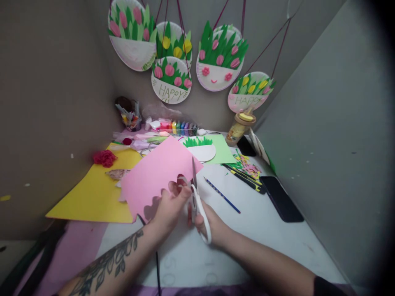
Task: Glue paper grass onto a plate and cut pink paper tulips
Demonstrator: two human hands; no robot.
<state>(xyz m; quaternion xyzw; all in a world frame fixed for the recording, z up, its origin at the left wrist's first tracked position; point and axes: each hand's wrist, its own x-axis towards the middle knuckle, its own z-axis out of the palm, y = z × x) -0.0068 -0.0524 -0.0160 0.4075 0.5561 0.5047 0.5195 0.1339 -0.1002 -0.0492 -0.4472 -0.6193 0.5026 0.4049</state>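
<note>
My left hand (169, 205) is closed on a sheet of pink paper (160, 170), pinching it near its lower right edge. That edge is scalloped with rounded cut-outs. In my right hand (212, 224) is a pair of scissors (203, 218) with white handles, fingers wrapped through the loops. The blades point up and away from me, at the right corner of the pink sheet. Whether they are apart or together is hard to tell. A dark blue pencil (222, 195) lies on the table just right of the scissors.
Yellow paper (92, 197) lies at left, with a red yarn bundle (105, 158). Behind are a half-plate with paper grass (200, 152) and green paper (222, 150). Right: cutters (247, 181), paper scraps (247, 164), a phone (282, 199), a cup (240, 128). Plate baskets (220, 57) hang behind.
</note>
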